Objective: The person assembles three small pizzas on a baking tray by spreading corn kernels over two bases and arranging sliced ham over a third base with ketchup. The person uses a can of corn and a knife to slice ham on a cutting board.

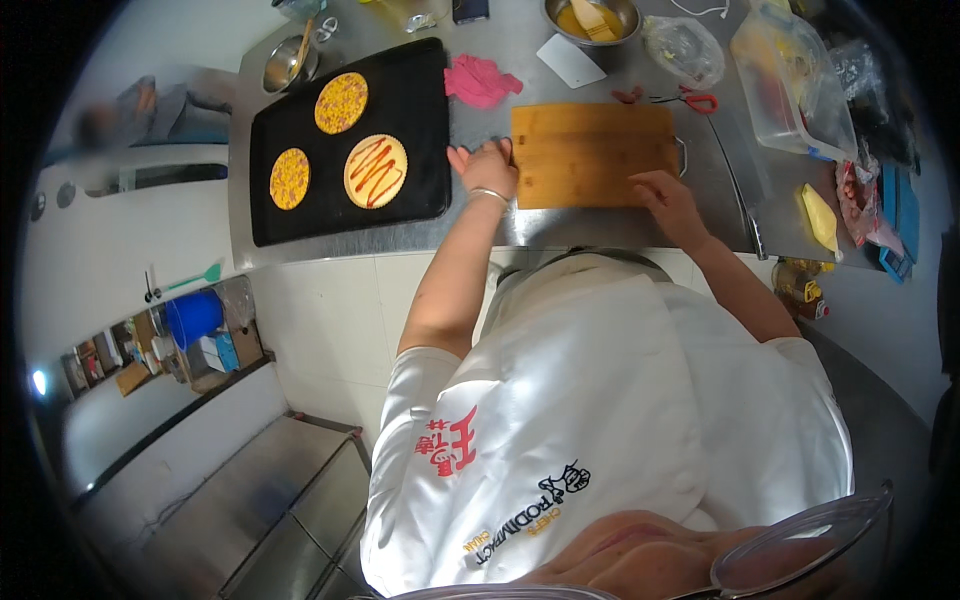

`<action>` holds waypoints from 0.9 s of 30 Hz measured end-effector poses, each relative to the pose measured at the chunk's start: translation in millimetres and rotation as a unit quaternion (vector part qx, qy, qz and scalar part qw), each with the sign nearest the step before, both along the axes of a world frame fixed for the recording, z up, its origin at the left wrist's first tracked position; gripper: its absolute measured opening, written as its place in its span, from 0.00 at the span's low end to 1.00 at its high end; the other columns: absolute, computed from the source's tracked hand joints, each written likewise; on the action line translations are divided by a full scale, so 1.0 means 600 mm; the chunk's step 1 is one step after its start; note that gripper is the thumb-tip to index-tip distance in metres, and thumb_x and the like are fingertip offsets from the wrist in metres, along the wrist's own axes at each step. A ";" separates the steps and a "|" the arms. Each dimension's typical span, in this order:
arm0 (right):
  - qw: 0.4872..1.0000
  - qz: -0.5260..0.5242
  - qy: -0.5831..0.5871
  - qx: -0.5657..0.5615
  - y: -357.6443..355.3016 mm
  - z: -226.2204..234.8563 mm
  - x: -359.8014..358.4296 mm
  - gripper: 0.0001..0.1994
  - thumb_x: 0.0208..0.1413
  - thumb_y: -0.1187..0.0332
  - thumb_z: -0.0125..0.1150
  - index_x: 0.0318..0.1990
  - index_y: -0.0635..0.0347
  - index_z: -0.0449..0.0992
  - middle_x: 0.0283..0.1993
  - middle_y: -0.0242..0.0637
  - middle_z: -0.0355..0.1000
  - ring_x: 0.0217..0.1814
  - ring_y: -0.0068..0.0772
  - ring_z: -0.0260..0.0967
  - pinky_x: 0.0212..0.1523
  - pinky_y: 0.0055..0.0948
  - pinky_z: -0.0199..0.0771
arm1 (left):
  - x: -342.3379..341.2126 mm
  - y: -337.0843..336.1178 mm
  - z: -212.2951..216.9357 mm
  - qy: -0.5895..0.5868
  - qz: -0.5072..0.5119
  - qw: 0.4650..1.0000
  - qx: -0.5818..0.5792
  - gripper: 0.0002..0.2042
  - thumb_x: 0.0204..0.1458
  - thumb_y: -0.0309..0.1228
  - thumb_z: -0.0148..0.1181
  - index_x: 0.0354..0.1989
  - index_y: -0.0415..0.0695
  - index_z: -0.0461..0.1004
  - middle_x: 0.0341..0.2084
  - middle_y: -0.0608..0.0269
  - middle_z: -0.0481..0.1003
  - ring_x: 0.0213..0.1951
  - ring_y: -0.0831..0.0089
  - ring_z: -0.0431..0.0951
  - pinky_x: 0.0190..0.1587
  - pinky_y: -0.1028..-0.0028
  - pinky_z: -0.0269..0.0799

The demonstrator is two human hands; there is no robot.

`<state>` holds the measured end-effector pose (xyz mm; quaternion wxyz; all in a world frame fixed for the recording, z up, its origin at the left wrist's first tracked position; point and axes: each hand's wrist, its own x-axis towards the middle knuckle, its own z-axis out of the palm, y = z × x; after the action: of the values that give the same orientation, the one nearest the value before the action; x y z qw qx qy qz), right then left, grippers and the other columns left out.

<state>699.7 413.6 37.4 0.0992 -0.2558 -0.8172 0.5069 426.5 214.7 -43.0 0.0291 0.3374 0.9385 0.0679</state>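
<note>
A wooden cutting board (597, 150) lies flat on the steel table in front of me. My left hand (487, 170), a bangle at its wrist, rests at the board's left edge with its fingers apart and grips nothing that I can see. Over the board's near right corner is my right hand (668, 198), its fingers loosely stretched toward the left; whether they touch the wood I cannot tell. To the left, a black baking tray (415, 90) holds a pale round crust with red sauce zigzags (376, 172) and two pizzas topped with yellow and purplish bits (341, 103).
A pink cloth (482, 80) lies between tray and board. Beyond the board are a white card (570, 62), red-handled scissors (698, 102) and a metal bowl (630, 12) with yellow liquid and a brush. A clear plastic bin (790, 90) and a yellow piping bag (820, 217) stand right.
</note>
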 end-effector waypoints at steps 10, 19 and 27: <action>0.974 0.096 0.131 -0.156 0.004 0.133 -0.139 0.12 0.62 0.74 0.64 0.53 0.61 0.79 0.45 0.33 0.75 0.47 0.22 0.73 0.49 0.23 0.73 | 0.069 0.014 0.282 -0.716 -0.037 0.603 0.349 0.15 0.65 0.26 0.58 0.59 0.36 0.72 0.48 0.62 0.77 0.52 0.67 0.79 0.57 0.68 0.75; 0.918 0.073 0.135 -0.366 0.042 0.120 -0.218 0.11 0.64 0.68 0.63 0.46 0.67 0.81 0.44 0.37 0.78 0.47 0.24 0.74 0.51 0.27 0.74 | 0.045 0.062 0.279 -0.763 0.014 0.549 0.340 0.15 0.68 0.28 0.52 0.61 0.40 0.71 0.48 0.58 0.76 0.46 0.63 0.81 0.52 0.66 0.76; 0.897 0.013 0.081 -0.434 0.039 0.085 -0.213 0.12 0.65 0.66 0.62 0.47 0.66 0.83 0.42 0.34 0.80 0.41 0.23 0.75 0.44 0.23 0.73 | 0.091 0.093 0.206 -0.593 0.059 0.685 0.419 0.06 0.66 0.27 0.57 0.49 0.41 0.74 0.37 0.62 0.78 0.38 0.74 0.77 0.46 0.73 0.74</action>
<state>571.9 437.0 88.6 0.0379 -0.2208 -0.5080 0.8317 481.2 270.7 80.5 0.4306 0.1477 0.6172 0.6418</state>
